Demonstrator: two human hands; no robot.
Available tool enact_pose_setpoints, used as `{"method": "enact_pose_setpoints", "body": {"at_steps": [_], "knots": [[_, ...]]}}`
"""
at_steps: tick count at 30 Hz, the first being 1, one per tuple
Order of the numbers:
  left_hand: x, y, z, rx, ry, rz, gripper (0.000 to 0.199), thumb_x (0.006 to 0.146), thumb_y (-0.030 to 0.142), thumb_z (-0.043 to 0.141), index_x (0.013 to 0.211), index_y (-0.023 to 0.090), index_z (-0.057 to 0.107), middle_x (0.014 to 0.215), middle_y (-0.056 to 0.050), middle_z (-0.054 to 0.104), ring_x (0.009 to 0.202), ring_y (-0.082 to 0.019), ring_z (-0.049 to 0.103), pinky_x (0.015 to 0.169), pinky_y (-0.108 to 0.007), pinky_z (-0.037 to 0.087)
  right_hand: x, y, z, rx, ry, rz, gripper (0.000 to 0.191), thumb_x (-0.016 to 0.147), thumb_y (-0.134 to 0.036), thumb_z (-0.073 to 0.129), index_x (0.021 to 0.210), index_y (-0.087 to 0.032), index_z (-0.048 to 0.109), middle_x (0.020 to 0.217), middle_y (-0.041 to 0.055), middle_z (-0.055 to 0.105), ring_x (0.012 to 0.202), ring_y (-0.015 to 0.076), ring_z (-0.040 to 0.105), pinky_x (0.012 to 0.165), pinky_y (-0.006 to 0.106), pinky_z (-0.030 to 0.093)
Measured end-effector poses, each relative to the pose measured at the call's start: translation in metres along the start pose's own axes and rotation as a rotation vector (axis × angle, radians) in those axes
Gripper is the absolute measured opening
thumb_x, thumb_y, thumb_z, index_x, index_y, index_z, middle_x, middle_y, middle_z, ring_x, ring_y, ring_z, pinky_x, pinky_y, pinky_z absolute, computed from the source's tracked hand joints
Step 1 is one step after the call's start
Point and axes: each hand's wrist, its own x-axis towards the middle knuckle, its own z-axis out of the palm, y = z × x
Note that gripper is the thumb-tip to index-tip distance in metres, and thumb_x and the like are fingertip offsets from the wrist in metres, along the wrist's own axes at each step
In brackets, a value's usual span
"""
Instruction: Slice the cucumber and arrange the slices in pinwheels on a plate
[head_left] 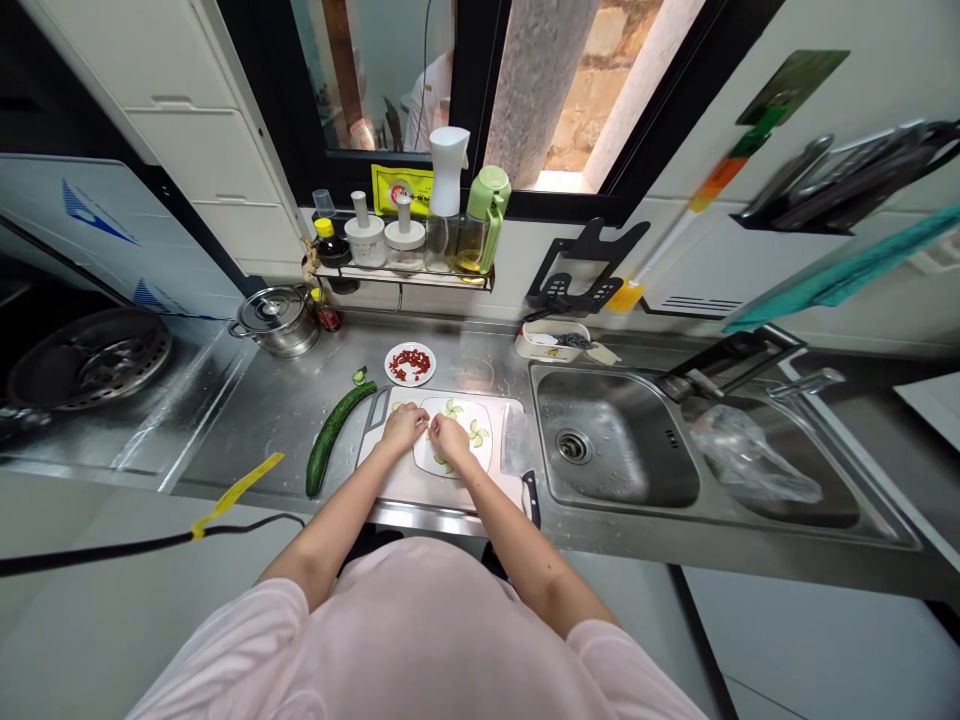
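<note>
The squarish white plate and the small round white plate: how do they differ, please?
The squarish white plate is larger than the round one. It sits on the pale cutting board and holds green cucumber slices; the round one sits on the steel counter, holding chopped red pieces. Both are white.

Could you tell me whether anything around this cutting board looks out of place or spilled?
A cucumber piece sits alone on the steel counter, away from the cutting board, and a crumpled plastic bag lies in the right sink basin.
</note>
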Motion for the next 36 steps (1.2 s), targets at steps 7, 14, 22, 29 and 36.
{"method": "enact_pose_setpoints", "body": {"at_steps": [7,14,22,29,36], "knots": [[-0.002,0.006,-0.005,0.012,-0.023,-0.027,0.021,0.083,0.027,0.054,0.096,0.023,0.070,0.099,-0.006,0.063,0.099,-0.020,0.055,0.087,-0.030,0.040,-0.002,-0.001,0.000,-0.006,0.004,-0.020,0.017,0.091,-0.027,0.044,0.098,-0.021,0.058,0.096,0.0058,0.066,0.083,0.0160,0.059,0.065,0.023,0.031],[-0.002,0.005,-0.012,-0.083,0.056,-0.131,0.026,0.083,0.028,0.052,0.102,0.022,0.068,0.095,-0.006,0.065,0.095,-0.020,0.056,0.086,-0.030,0.041,-0.011,-0.006,-0.015,0.091,0.083,0.032,0.023,0.092,-0.033,0.044,0.104,-0.021,0.059,0.092,0.0048,0.067,0.083,0.0160,0.059,0.064,0.023,0.032],[-0.015,-0.022,-0.012,0.075,0.197,-0.380,0.037,0.086,0.034,0.047,0.116,0.020,0.062,0.109,-0.013,0.060,0.103,-0.027,0.053,0.086,-0.036,0.041,-0.039,0.016,-0.033,0.409,0.265,-0.034,0.027,0.087,-0.035,0.041,0.091,-0.021,0.063,0.065,-0.0016,0.058,0.064,0.0144,0.054,0.061,0.021,0.035],[-0.019,-0.023,-0.006,0.136,0.194,-0.363,0.036,0.087,0.033,0.045,0.116,0.020,0.062,0.108,-0.013,0.059,0.102,-0.028,0.053,0.085,-0.037,0.041,-0.067,0.046,-0.029,0.567,0.364,-0.025,0.032,0.084,-0.040,0.042,0.085,-0.017,0.064,0.065,0.0000,0.058,0.062,0.0151,0.052,0.061,0.023,0.036],[-0.014,-0.022,-0.010,0.104,0.176,-0.388,0.032,0.087,0.032,0.045,0.109,0.019,0.064,0.107,-0.014,0.060,0.102,-0.027,0.054,0.087,-0.036,0.040,-0.086,0.063,-0.030,0.603,0.417,-0.003,0.033,0.085,-0.043,0.044,0.083,-0.016,0.064,0.063,-0.0002,0.057,0.059,0.0141,0.050,0.059,0.023,0.036]]}}
